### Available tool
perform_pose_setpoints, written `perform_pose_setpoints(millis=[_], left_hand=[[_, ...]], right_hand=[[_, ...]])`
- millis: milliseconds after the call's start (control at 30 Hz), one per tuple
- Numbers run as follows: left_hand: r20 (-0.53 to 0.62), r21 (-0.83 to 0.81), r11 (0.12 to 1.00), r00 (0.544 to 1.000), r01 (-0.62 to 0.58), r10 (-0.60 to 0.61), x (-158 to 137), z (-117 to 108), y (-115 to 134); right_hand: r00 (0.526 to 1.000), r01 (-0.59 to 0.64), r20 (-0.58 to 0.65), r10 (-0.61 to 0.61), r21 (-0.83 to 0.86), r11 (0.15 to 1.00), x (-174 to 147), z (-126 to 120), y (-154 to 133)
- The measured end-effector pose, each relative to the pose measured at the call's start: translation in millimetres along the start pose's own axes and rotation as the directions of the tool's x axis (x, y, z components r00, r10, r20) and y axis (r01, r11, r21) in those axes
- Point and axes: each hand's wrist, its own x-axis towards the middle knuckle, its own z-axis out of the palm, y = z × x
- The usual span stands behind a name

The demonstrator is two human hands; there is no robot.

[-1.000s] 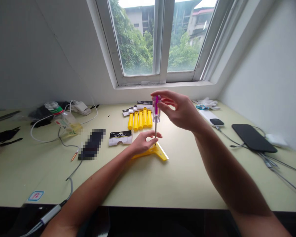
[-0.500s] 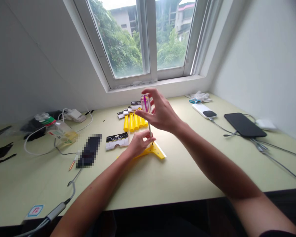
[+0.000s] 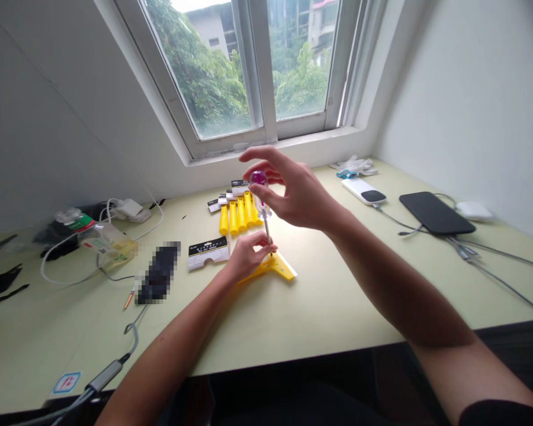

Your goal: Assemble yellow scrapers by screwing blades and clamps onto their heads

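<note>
A screwdriver [image 3: 260, 204] with a clear and purple handle stands nearly upright, its tip down on the head of a yellow scraper [image 3: 281, 267]. My right hand [image 3: 299, 192] is loosely around the handle, the thumb across its near side and the index finger raised away. Low on the metal shaft, the fingertips of my left hand [image 3: 249, 254] pinch together just above the scraper. That scraper lies flat on the desk, a pale strip along its far edge; my left hand and wrist cover much of its handle.
Several yellow handles [image 3: 233, 218] lie in a row behind, near black-and-white cards. Another printed card [image 3: 208, 254] is left of my hand. A pixelated dark object [image 3: 160, 272], cables and a plastic bottle [image 3: 111, 241] occupy the left; a black phone [image 3: 436, 213] and white power bank [image 3: 363, 192] the right.
My right hand's index finger has lifted and stretched out, and the grip on the handle has loosened. The screwdriver's handle leans slightly more toward me. My left hand stays at the shaft.
</note>
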Motion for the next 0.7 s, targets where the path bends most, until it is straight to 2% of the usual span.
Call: perform_pose_setpoints(millis=[67, 100, 200, 267, 367, 433, 533, 633, 700], left_hand=[[0.022, -0.042, 0.999, 1.000, 0.007, -0.006, -0.3, -0.7, 1.7], [0.060, -0.093, 0.996, 0.998, 0.014, -0.008, -0.6, -0.9, 2.6], [0.147, -0.212, 0.976, 0.989, 0.058, -0.027, -1.2, -0.4, 3.7], [0.124, -0.202, 0.976, 0.991, 0.075, -0.051, -0.9, 0.4, 2.6], [0.054, -0.118, 0.992, 0.997, 0.055, -0.049, -0.3, 1.0, 1.0], [0.032, -0.074, 0.997, 0.999, 0.024, -0.022, -0.6, 0.5, 1.3], [0.073, -0.109, 0.994, 0.997, 0.001, 0.007, -2.5, -0.7, 2.9], [0.129, -0.158, 0.987, 0.992, 0.025, -0.004, -3.9, -1.3, 3.3], [0.118, -0.173, 0.983, 0.992, 0.055, -0.035, -3.6, -0.9, 2.5]], right_hand=[[0.995, -0.034, 0.101, 0.025, 0.083, 0.996, -0.1, 0.0, -3.3], [0.992, -0.045, 0.121, 0.036, 0.070, 0.997, -0.1, -0.1, -4.1], [0.998, -0.013, 0.064, 0.019, -0.099, 0.995, -0.3, -0.8, -2.7], [0.999, 0.011, 0.038, -0.004, -0.173, 0.985, -0.8, -1.6, -1.1], [0.996, 0.038, 0.083, -0.028, -0.127, 0.991, -1.6, -1.6, -1.8], [0.997, 0.045, 0.067, -0.037, -0.125, 0.991, -1.9, -0.2, -3.7], [1.000, 0.022, 0.007, -0.021, -0.181, 0.983, -1.7, 2.1, -5.0], [0.998, 0.037, 0.048, -0.032, -0.127, 0.991, -1.4, 2.2, -3.5], [0.997, 0.037, 0.065, -0.031, -0.090, 0.995, -1.4, 1.8, -2.2]])
